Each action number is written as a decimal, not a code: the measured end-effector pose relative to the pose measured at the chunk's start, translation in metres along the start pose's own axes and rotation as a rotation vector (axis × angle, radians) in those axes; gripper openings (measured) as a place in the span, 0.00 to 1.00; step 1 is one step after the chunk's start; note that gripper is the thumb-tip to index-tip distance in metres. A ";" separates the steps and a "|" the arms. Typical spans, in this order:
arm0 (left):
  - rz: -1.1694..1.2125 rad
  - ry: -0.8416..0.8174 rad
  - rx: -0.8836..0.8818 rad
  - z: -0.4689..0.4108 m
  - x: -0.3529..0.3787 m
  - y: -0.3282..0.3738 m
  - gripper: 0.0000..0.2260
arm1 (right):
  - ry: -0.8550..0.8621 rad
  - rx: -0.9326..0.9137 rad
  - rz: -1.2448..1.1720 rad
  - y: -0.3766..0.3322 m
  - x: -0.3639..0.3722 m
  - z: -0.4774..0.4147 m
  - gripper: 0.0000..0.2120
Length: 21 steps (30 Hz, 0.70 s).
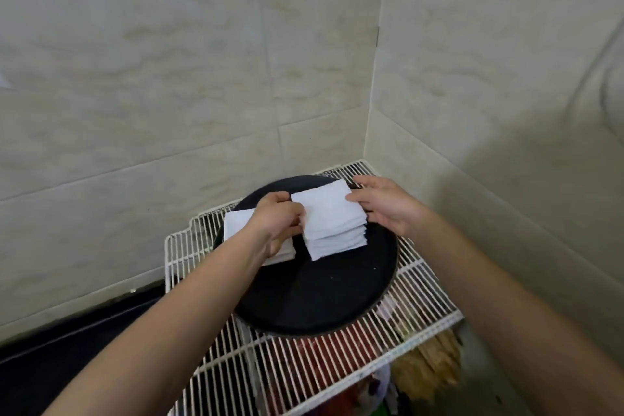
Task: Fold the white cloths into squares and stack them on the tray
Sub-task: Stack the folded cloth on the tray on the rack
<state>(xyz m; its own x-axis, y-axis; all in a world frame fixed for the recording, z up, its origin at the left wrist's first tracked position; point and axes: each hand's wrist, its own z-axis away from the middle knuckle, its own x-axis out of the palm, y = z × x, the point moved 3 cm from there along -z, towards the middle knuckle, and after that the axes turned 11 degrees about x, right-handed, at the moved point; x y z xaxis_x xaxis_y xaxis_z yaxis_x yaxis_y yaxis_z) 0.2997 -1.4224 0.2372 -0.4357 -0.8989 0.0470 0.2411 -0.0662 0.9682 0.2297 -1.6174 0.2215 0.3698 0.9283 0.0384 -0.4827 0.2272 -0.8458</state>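
A round black tray (324,294) lies on a white wire rack. On its far half stands a stack of folded white cloths (329,223), several squares high. My left hand (278,219) grips the stack's left edge with curled fingers. My right hand (385,204) touches the stack's right edge, thumb on the top cloth, fingers fairly straight along the side. A second, lower stack of folded white cloths (238,221) sits at the tray's left rim, partly hidden under my left wrist.
The white wire rack (422,300) fills a corner between two pale tiled walls (169,78). Under the rack show red and tan items (429,365), blurred. A dark counter edge (67,331) runs along the lower left.
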 end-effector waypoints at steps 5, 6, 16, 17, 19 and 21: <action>-0.072 0.086 -0.004 -0.015 0.005 -0.013 0.22 | -0.020 0.042 0.057 0.002 -0.005 -0.021 0.32; -0.090 0.094 0.003 -0.016 0.006 -0.014 0.21 | -0.028 0.047 0.054 0.003 -0.006 -0.022 0.32; -0.377 0.122 0.082 -0.012 0.006 -0.030 0.20 | -0.002 0.028 0.148 0.019 -0.012 -0.023 0.33; -0.396 0.119 0.082 -0.011 0.008 -0.032 0.21 | 0.013 0.023 0.160 0.021 -0.013 -0.023 0.33; -0.450 0.111 0.110 -0.008 0.011 -0.034 0.22 | 0.037 0.010 0.186 0.023 -0.014 -0.023 0.34; -0.485 0.109 0.140 -0.005 0.014 -0.033 0.24 | 0.054 0.003 0.207 0.024 -0.014 -0.021 0.33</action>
<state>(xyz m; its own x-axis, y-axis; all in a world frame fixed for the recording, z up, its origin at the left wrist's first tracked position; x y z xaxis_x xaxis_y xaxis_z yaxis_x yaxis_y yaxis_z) 0.2899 -1.4345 0.2050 -0.3739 -0.8197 -0.4339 -0.0878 -0.4345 0.8964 0.2290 -1.6310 0.1896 0.3045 0.9381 -0.1648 -0.5549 0.0340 -0.8312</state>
